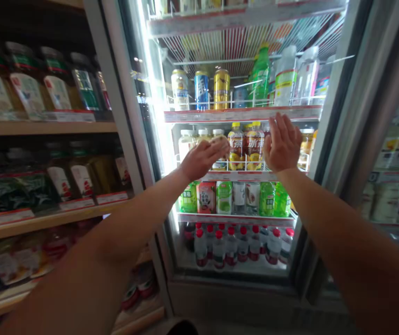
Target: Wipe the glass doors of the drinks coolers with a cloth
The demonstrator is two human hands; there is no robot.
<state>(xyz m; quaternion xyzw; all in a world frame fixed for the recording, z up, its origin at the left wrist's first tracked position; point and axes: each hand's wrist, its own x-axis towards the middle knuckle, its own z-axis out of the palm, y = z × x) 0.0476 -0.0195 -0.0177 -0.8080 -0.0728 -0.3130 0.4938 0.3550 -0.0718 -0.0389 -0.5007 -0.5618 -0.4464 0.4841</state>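
In front of a lit drinks fridge point(234, 115), both my arms reach forward. My left hand point(201, 158) is closed around a small pale, cloth-like thing point(224, 142), mostly hidden by the fingers; its kind is not clear. It is in front of white-capped bottles and beside the yellow-capped iced tea bottles point(236, 146). To the right, my right hand point(283, 144) is raised with its fingers stretched out and holds nothing. It overlaps the middle shelf's front edge in view. Streaks of reflected light suggest glass in front of the drinks; I cannot tell whether either hand touches it.
Cans point(222, 88) and a green bottle point(261, 72) stand on the upper shelf. Green drink bottles point(224, 197) line a lower shelf, with red-capped bottles point(230, 246) at the bottom. Wooden shelves point(46, 128) with bottles flank the left; another fridge's metal frame point(377, 93) is right.
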